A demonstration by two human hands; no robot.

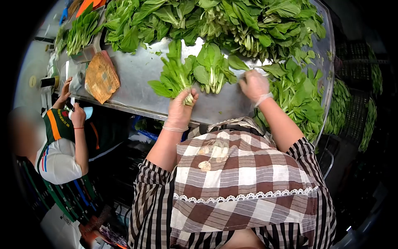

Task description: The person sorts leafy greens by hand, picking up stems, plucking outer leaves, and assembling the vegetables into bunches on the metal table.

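My left hand [179, 110], in a thin clear glove, is closed around the stem end of a bunch of leafy greens [172, 74], its leaves fanned away from me above the metal table. Just right of it, a second small bunch of greens [212, 68] lies on the table, stems toward me. My right hand [254, 86], also gloved, is closed at the pale stems of a loose leafy green stalk [238, 63]; its fingertips are partly hidden. Beside that hand on the right spreads a pile of loose greens [296, 97].
A large heap of greens [257, 25] covers the table's far side. At left are a brown, worn flat piece [102, 77] and a tray of greens [81, 35]. A co-worker [62, 153] stands at the left edge. Crates with greens [352, 116] stand right of the table [137, 79].
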